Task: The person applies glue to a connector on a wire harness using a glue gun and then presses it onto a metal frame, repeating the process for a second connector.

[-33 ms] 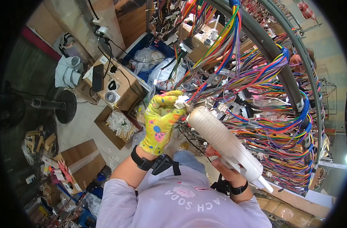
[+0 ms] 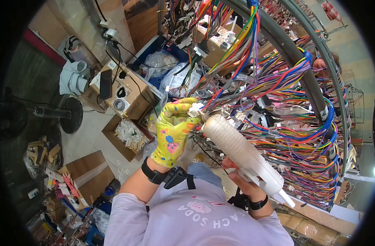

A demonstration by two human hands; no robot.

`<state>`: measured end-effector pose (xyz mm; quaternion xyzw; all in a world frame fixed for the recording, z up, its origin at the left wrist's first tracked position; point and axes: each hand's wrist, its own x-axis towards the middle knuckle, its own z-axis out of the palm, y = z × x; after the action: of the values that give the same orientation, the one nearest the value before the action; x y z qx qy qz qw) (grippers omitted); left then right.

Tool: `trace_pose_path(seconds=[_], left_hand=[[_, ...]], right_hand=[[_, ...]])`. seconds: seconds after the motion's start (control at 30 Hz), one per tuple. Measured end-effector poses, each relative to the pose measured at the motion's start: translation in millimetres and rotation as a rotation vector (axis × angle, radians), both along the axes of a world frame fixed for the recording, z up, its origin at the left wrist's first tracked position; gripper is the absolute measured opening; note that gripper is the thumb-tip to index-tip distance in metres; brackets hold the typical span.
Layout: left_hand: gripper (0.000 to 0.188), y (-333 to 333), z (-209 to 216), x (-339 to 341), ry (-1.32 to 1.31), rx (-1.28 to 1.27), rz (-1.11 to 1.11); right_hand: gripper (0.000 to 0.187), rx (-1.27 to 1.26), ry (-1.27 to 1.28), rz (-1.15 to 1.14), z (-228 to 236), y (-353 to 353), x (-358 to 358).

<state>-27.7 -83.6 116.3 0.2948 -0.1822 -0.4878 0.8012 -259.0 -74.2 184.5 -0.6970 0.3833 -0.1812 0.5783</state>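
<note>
In a cluttered workshop, bundles of coloured wire are hanging from a curved metal rail. The wearer's left hand, in a yellow flowered glove, is pinching a white connector beside the wires, while the right hand is gripping a white glue gun, its front end pointing close to the connector. Whether the tip is touching anything is hard to tell at this size. Should the aim be drifting, hot glue could be running onto the glove; should the gun's broad barrel be snagging neighbouring wires, it could be tugging the connector askew in that pinch.
</note>
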Motion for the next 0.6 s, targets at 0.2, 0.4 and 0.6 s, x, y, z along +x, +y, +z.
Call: trace_pose_path(seconds=[0.2, 0.4, 0.6], left_hand=[[0.035, 0.9, -4.1, 1.7, -0.009, -0.019, -0.011], [0.035, 2.0, 0.9, -0.4, 0.012, 0.010, -0.015], [0.036, 3.2, -1.2, 1.0, 0.003, 0.043, -0.026]], right_hand=[[0.044, -0.057, 0.027, 0.051, -0.4, 0.6, -4.8], [0.045, 0.039, -0.043, -0.049, -0.9, 5.8, -1.8], [0.049, 0.021, -0.017, -0.020, -1.2, 6.0, -5.7]])
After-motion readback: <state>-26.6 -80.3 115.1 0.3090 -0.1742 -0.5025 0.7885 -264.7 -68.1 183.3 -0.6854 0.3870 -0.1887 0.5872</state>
